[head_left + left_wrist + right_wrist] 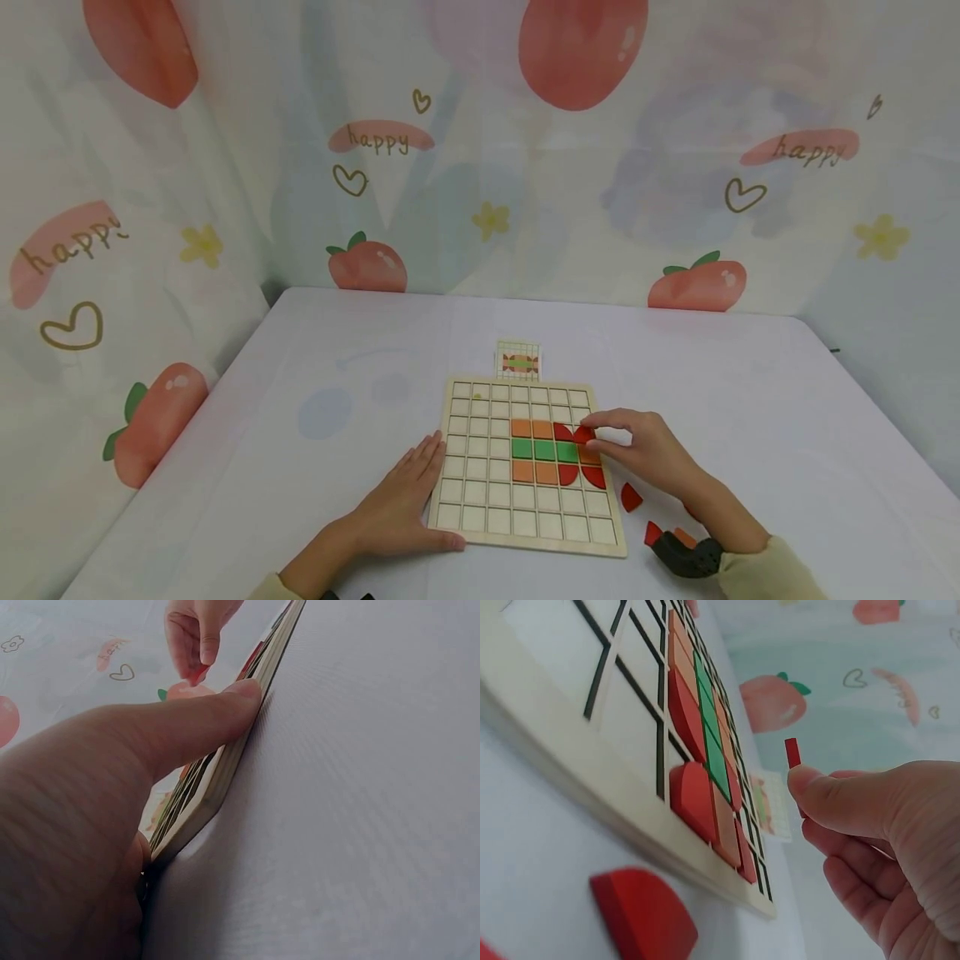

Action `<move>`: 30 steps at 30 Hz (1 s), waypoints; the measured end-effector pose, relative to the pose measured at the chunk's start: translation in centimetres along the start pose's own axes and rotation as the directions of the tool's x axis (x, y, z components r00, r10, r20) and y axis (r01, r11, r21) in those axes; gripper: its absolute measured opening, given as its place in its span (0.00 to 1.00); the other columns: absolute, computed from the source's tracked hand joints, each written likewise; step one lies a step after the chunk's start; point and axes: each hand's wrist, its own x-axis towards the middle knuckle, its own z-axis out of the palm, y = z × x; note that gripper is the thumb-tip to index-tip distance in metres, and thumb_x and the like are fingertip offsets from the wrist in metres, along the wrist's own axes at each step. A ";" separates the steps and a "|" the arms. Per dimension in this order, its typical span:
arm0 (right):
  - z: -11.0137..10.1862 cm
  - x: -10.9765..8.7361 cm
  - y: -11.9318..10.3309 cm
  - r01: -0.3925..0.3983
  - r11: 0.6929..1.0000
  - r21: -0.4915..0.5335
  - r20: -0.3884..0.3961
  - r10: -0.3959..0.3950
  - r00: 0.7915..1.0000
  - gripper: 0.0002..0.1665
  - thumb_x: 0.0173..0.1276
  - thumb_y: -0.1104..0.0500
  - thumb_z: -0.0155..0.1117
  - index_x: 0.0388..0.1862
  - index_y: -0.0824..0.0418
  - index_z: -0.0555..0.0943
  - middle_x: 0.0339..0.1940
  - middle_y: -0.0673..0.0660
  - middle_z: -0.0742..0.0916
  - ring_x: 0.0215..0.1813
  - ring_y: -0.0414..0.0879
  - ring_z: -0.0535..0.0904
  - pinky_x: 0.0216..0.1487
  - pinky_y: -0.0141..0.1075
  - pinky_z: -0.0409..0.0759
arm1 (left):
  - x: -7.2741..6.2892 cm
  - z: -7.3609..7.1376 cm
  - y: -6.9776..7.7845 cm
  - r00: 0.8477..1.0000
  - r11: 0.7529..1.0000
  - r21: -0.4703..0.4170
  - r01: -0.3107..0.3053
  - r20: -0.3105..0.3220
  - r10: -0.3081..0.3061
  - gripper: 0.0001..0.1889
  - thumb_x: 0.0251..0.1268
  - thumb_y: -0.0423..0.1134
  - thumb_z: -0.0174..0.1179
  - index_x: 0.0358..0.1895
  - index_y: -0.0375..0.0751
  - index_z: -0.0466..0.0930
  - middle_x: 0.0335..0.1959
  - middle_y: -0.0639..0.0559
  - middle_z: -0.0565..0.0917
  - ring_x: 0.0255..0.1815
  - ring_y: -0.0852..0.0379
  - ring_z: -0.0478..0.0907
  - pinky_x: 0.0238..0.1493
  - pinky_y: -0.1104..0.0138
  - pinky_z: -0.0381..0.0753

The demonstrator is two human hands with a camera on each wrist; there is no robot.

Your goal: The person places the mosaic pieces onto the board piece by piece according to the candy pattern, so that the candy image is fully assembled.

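Note:
A wooden grid board [470, 517] lies on the table with orange, green and red tiles in its middle and right squares. My left hand [408, 500] rests against its left side, fingers stretched along the edge. The left thumb [244, 694] touches the board's near edge. Over the right side of the board, my right hand [652, 450] pinches a small red tile [793, 752] between thumb and fingers, raised off the board in the right wrist view. Green tiles [545, 450] form a row between orange tiles [522, 472], with curved red tiles [593, 477] at the right.
A small pattern card [517, 362] lies just beyond the board's far edge. Right of the board are a loose red tile [632, 497], another red tile [653, 532] and an orange tile [685, 537], partly covered by the black wrist camera [686, 557]. A printed curtain surrounds the table.

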 end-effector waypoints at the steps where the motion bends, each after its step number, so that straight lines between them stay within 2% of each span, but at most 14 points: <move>1: 0.1 0.2 -0.1 0.000 1.000 0.005 0.000 0.000 1.000 0.19 0.52 0.63 0.72 0.45 0.61 0.83 0.41 0.48 0.85 0.47 0.47 0.80 0.46 0.46 0.78 | 0.0 0.0 0.0 1.000 1.000 0.003 0.000 0.000 0.000 0.62 0.43 0.79 0.47 0.72 0.34 0.40 0.74 0.45 0.38 0.72 0.52 0.34 0.68 0.56 0.43; 10: 0.9 1.3 -0.6 0.003 0.999 0.033 0.012 -0.004 1.000 0.19 0.53 0.63 0.71 0.45 0.62 0.83 0.42 0.49 0.85 0.47 0.47 0.80 0.47 0.44 0.78 | 0.0 0.0 0.0 1.000 1.000 0.008 -0.010 -0.008 0.010 0.62 0.44 0.79 0.47 0.72 0.33 0.40 0.74 0.45 0.38 0.72 0.52 0.34 0.68 0.56 0.43; 20: 2.0 2.6 -0.6 0.117 0.989 0.087 0.002 -0.118 0.993 0.17 0.54 0.62 0.71 0.44 0.63 0.83 0.39 0.49 0.86 0.45 0.43 0.80 0.44 0.40 0.79 | -0.1 -0.1 0.0 1.000 1.000 0.007 -0.012 -0.007 0.012 0.62 0.44 0.78 0.48 0.72 0.33 0.40 0.74 0.45 0.39 0.72 0.52 0.35 0.68 0.56 0.43; 27: 2.8 3.3 -0.5 0.193 0.974 0.118 0.034 -0.199 0.979 0.15 0.56 0.62 0.69 0.43 0.65 0.82 0.39 0.54 0.86 0.42 0.48 0.80 0.31 0.35 0.80 | -0.1 -0.2 0.0 1.000 1.000 0.003 -0.014 -0.004 0.014 0.62 0.44 0.78 0.47 0.72 0.33 0.40 0.74 0.45 0.39 0.72 0.52 0.34 0.68 0.56 0.43; 30: 3.2 3.6 -0.6 0.201 0.972 0.120 0.055 -0.209 0.976 0.15 0.57 0.61 0.68 0.44 0.65 0.82 0.40 0.54 0.86 0.43 0.47 0.80 0.36 0.36 0.80 | -0.1 -0.2 0.0 1.000 1.000 -0.001 -0.015 0.000 0.015 0.62 0.44 0.78 0.48 0.72 0.33 0.41 0.74 0.45 0.39 0.72 0.52 0.35 0.68 0.56 0.43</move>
